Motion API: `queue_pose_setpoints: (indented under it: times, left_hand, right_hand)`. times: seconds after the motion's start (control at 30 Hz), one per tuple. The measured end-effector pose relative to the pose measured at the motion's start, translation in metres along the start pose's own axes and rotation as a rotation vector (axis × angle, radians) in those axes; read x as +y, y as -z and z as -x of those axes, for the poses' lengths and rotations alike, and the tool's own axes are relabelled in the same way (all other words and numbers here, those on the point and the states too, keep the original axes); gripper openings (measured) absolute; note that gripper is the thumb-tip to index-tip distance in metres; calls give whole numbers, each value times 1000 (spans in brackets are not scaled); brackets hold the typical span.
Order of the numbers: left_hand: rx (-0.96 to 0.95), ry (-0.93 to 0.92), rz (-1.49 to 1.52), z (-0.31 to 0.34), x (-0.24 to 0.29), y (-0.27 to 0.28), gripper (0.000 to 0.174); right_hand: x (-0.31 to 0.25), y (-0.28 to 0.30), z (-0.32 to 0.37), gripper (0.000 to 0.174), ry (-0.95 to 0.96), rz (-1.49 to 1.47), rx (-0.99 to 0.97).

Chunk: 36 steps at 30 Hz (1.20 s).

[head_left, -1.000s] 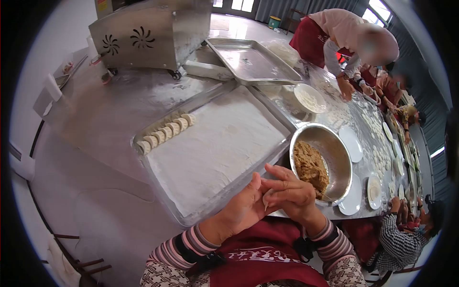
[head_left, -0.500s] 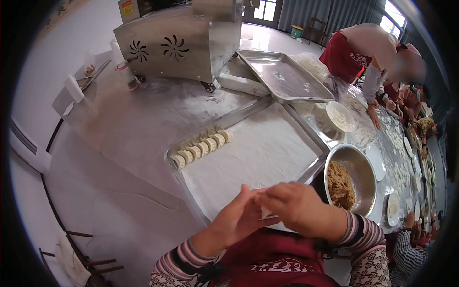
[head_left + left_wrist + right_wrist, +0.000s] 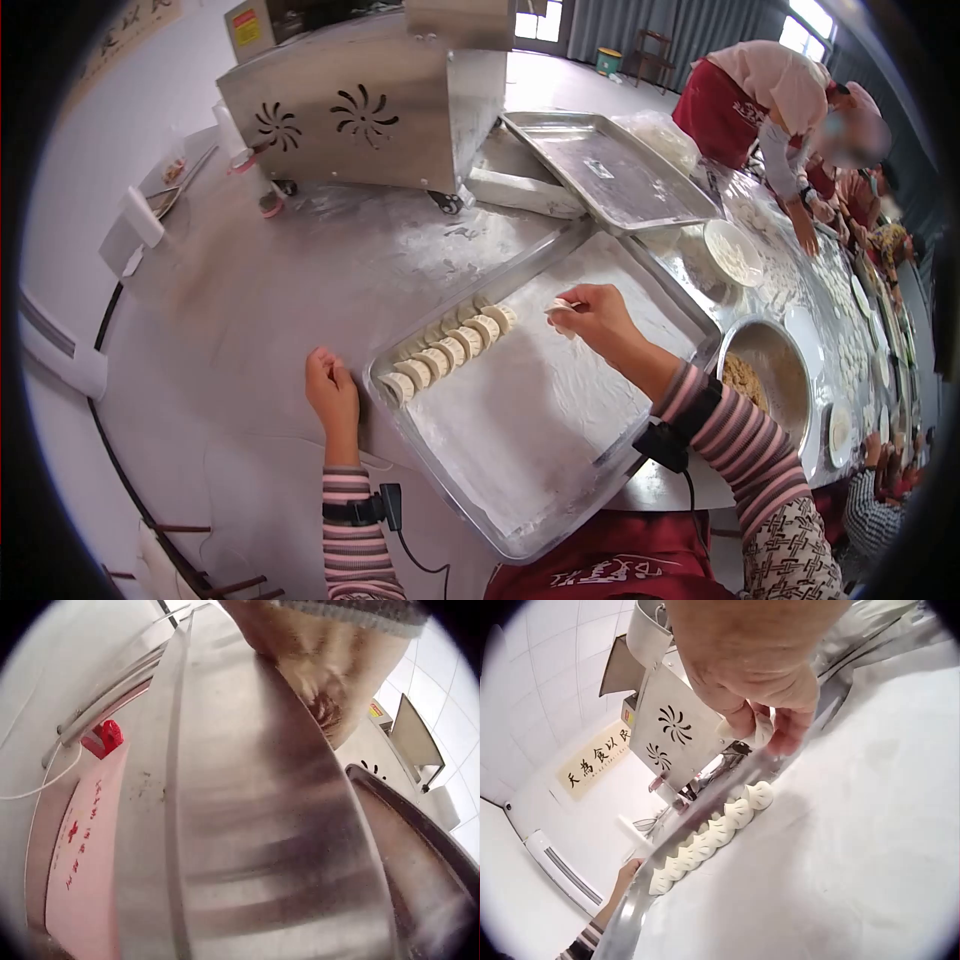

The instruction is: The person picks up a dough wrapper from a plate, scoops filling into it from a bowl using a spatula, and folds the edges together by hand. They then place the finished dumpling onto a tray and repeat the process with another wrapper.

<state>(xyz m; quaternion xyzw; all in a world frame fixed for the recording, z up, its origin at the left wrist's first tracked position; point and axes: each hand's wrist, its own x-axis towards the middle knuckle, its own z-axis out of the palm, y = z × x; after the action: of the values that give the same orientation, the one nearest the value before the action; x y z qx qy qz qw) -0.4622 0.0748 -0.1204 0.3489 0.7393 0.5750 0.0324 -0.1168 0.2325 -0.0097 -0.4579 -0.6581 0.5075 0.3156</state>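
Note:
My right hand (image 3: 597, 318) pinches a pleated dumpling (image 3: 762, 732) between thumb and fingers, above the lined tray (image 3: 560, 480). Just left of it, a row of dumplings (image 3: 447, 352) lies along the tray's left side, each overlapping its neighbour. White floury paper (image 3: 520, 440) covers the tray bottom. My left hand (image 3: 333, 393) is beside the tray's left edge with loosely curled fingers and nothing in them. In the left wrist view only part of that hand (image 3: 322, 667) shows, over the metal table edge, its fingers hidden.
A steel bowl of brown filling (image 3: 745, 385) stands right of the tray. Behind are a second metal tray (image 3: 620, 175), a bowl of flour (image 3: 733, 253) and a steel machine (image 3: 345, 120) on casters. Other people (image 3: 750, 100) work along the floury table at right.
My hands, together over the tray's near edge before, have parted. The right has carried the dumpling forward to the row's far end; the left has moved away beyond the tray's left edge.

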Motion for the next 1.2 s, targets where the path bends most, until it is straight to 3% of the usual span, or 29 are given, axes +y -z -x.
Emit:
queue_pose_setpoints:
  times: [0.07,0.27,0.77,1.2]
  left_hand:
    - [1,-211,-252,4,9,3,28]
    - [-96,-176,-337,7,27,5,38]
    - [-148,-138,-297,10,37,8,38]
    - [-136,-158,-292,6,35,8,39]
  right_hand:
    - [5,-9,-12,22,15,75,24]
    - [22,-29,-40,27,48,346,99]
    - [26,-49,-53,20,208,496,114]
    - [12,-47,-40,25,161,575,118]
